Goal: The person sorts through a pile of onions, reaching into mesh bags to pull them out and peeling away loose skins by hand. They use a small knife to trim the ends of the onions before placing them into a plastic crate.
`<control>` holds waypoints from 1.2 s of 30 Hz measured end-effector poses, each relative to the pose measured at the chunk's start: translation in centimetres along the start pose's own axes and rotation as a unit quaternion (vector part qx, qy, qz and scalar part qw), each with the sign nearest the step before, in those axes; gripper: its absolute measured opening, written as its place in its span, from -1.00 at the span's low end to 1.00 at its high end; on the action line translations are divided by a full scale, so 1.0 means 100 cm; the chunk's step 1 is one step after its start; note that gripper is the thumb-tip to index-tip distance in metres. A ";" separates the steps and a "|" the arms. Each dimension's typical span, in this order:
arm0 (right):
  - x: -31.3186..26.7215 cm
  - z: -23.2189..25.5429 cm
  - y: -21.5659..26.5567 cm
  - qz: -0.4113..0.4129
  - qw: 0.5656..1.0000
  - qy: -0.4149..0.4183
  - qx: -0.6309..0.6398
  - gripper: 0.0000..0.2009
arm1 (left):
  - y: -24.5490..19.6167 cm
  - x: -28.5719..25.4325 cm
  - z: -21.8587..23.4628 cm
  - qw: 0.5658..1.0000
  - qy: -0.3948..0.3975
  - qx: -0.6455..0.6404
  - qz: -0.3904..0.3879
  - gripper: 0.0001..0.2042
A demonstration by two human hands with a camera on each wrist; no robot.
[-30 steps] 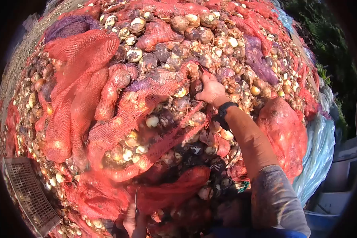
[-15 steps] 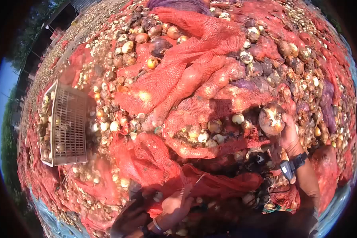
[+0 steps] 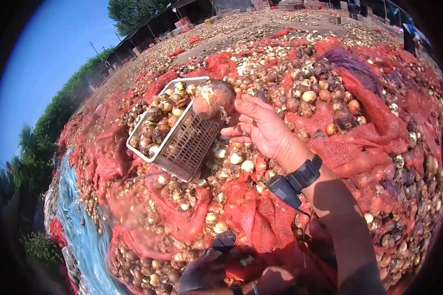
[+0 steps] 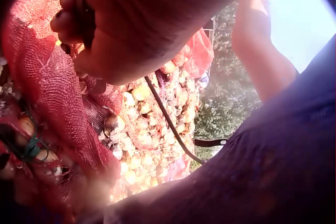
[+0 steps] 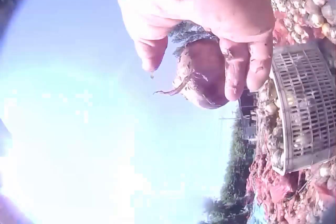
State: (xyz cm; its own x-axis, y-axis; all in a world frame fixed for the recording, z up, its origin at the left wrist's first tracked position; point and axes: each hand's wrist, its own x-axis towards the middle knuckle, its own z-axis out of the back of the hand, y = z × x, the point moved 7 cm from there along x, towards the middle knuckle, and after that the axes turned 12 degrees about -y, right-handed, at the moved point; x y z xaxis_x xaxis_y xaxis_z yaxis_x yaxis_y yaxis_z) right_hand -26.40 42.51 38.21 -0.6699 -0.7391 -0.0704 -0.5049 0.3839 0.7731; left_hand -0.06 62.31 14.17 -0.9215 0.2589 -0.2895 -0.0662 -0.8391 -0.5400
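In the head view, a large brown onion [image 3: 214, 100] is in the air in front of the crate's near side, just past the fingertips of my right hand [image 3: 268, 129]. That hand is spread, its thumb and fingers apart. The right wrist view shows the onion [image 5: 202, 74] beyond the fingers, its dry root end hanging and the thumb away from it. My left hand [image 3: 275, 279] is low by my body at a red mesh bag [image 3: 263, 219]. Its fingers [image 4: 71, 22] curl in at the red netting [image 4: 63, 95] in the left wrist view.
A white plastic crate [image 3: 184, 152], partly filled with onions, stands tilted on the heap. Loose onions [image 3: 310, 96] and red mesh bags surround it. Blue plastic sheeting [image 3: 81, 221] lies along the left edge. My shoe [image 3: 225, 239] is among the bags.
My right hand has lifted the onion from the heap and swung left to the crate, its fingers now spread apart from it. The head view has turned left; the left hand stays low.
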 end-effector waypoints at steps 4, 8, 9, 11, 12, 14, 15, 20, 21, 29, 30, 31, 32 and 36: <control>0.008 0.030 -0.009 0.037 0.982 -0.099 -0.157 -0.48 | 0.003 -0.005 -0.001 1.000 0.007 0.007 0.006 -0.48; -0.058 0.181 -0.048 -0.085 0.952 -0.179 -0.234 -0.63 | -0.004 -0.010 -0.010 0.999 0.022 0.031 0.000 -0.49; -0.082 0.224 -0.056 -0.106 0.949 -0.192 -0.228 -0.64 | -0.007 -0.011 -0.015 0.999 0.028 0.036 -0.003 -0.49; -0.147 0.292 -0.058 -0.157 0.930 -0.236 -0.233 -0.63 | -0.014 -0.012 -0.023 0.998 0.042 0.050 -0.007 -0.49; -0.178 0.328 -0.060 -0.195 0.910 -0.237 -0.280 -0.64 | -0.018 -0.013 -0.027 0.997 0.050 0.056 -0.008 -0.50; -0.246 0.369 -0.047 -0.172 0.891 -0.310 -0.282 -0.76 | -0.026 -0.012 -0.035 0.995 0.067 0.068 -0.014 -0.50; -0.278 0.397 -0.040 -0.169 0.871 -0.336 -0.316 -0.77 | -0.029 -0.011 -0.037 0.994 0.076 0.074 -0.017 -0.50; -0.447 0.473 -0.043 -0.254 0.785 -0.465 -0.320 -0.55 | -0.035 0.000 -0.044 0.987 0.071 0.133 -0.052 -0.45; -0.469 0.479 -0.043 -0.257 0.754 -0.491 -0.353 -0.52 | -0.040 0.005 -0.036 0.982 0.071 0.166 -0.056 -0.47; -0.529 0.518 0.014 -0.012 0.594 -0.651 -0.473 -0.79 | -0.032 0.025 -0.059 0.970 0.077 0.214 -0.081 -0.56; -0.532 0.532 0.025 -0.019 0.533 -0.661 -0.528 -0.72 | -0.030 0.026 -0.061 0.972 0.074 0.207 -0.080 -0.55; -0.536 0.551 0.035 -0.015 0.490 -0.666 -0.563 -0.70 | -0.029 0.027 -0.064 0.974 0.071 0.198 -0.080 -0.54; -0.539 0.570 0.046 -0.010 0.447 -0.667 -0.596 -0.67 | -0.027 0.026 -0.065 0.976 0.067 0.191 -0.078 -0.53; -0.537 0.627 0.082 -0.001 0.378 -0.731 -0.568 -0.52 | -0.024 0.029 -0.067 0.982 0.060 0.167 -0.067 -0.48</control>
State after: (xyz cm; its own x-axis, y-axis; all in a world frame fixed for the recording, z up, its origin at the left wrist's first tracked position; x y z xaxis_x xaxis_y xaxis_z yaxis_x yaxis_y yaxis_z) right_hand -28.73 120.03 8.82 -0.6746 0.6757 0.2971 -0.5030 -0.7155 0.4849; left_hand -0.04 68.34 9.32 -0.8460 0.4147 -0.3353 -0.3237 -0.8990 -0.2950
